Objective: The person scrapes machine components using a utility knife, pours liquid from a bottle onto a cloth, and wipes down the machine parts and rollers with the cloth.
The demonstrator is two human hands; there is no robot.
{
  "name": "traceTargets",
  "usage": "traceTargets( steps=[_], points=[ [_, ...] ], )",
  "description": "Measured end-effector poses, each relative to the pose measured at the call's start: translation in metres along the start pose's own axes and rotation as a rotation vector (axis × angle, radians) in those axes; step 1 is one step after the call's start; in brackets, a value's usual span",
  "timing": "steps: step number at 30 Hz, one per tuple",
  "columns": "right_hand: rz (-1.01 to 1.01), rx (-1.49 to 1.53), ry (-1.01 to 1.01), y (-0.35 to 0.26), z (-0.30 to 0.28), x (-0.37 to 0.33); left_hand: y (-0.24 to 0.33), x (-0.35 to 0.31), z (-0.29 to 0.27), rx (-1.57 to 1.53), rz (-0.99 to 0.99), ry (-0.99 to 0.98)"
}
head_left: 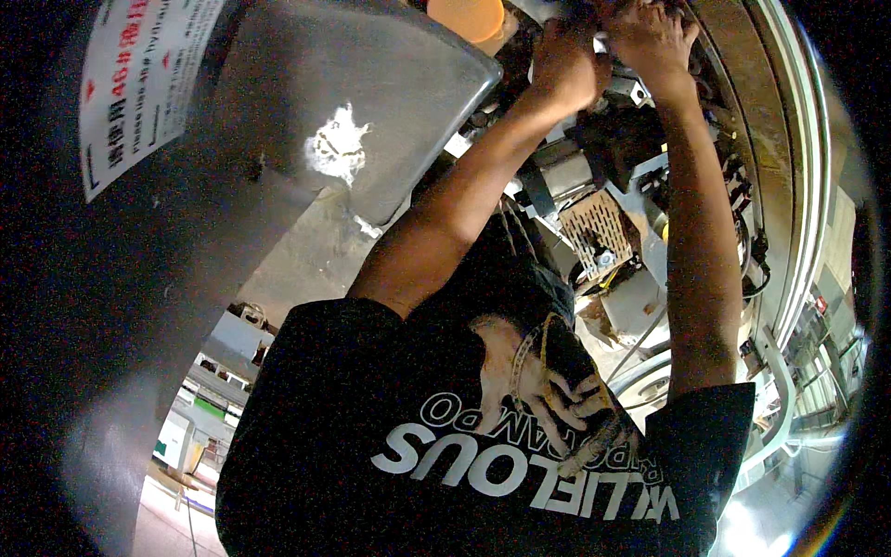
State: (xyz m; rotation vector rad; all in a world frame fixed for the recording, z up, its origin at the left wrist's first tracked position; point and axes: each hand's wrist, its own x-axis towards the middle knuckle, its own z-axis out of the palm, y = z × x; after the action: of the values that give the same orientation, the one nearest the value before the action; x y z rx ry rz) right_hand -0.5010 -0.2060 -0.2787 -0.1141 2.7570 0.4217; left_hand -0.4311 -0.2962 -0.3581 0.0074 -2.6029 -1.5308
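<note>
Both my arms stretch away into a cramped machine interior, with the hands close together at the top edge of the head view. My left hand (568, 70) is closed, its fingertips turned away and hidden, so what it grips cannot be seen. Beside it my right hand (655, 45) has curled fingers, also around something I cannot make out. A small whitish piece (600, 43) shows between the two hands. Dark machine parts lie beneath and around them. A small bright metal block (638, 92) is just below my right hand.
On the left stands a large grey metal tank (399, 70) with a torn white patch (337, 146) and a printed label (148, 88). An orange round cap (467, 19) is near its far edge. A slotted metal plate (594, 232) lies between my forearms. A curved frame edge (789, 186) bounds the right.
</note>
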Motion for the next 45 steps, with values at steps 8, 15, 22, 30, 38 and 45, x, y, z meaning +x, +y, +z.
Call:
traceTargets(
  steps=[8,15,22,30,38,45],
  points=[
    [-0.247,0.039,0.178,0.017,0.013,0.010,-0.020,-0.007,0.009,0.085,0.063,-0.028],
    [-0.041,0.004,0.051,0.000,-0.003,-0.001,-0.008,0.002,0.006,0.150,0.013,0.004],
    [-0.049,0.054,-0.073,0.005,-0.018,0.000,-0.012,-0.012,0.014,-0.038,-0.093,0.047],
    [-0.055,0.001,0.069,0.006,-0.009,0.007,0.003,0.011,0.002,0.243,-0.046,-0.048],
    [0.063,0.134,-0.048,-0.001,-0.014,-0.018,-0.007,-0.009,0.006,0.135,0.019,-0.009],
    [-0.028,0.212,0.287,0.023,0.040,0.013,0.010,0.009,0.014,0.227,-0.035,-0.106]
  ],
)
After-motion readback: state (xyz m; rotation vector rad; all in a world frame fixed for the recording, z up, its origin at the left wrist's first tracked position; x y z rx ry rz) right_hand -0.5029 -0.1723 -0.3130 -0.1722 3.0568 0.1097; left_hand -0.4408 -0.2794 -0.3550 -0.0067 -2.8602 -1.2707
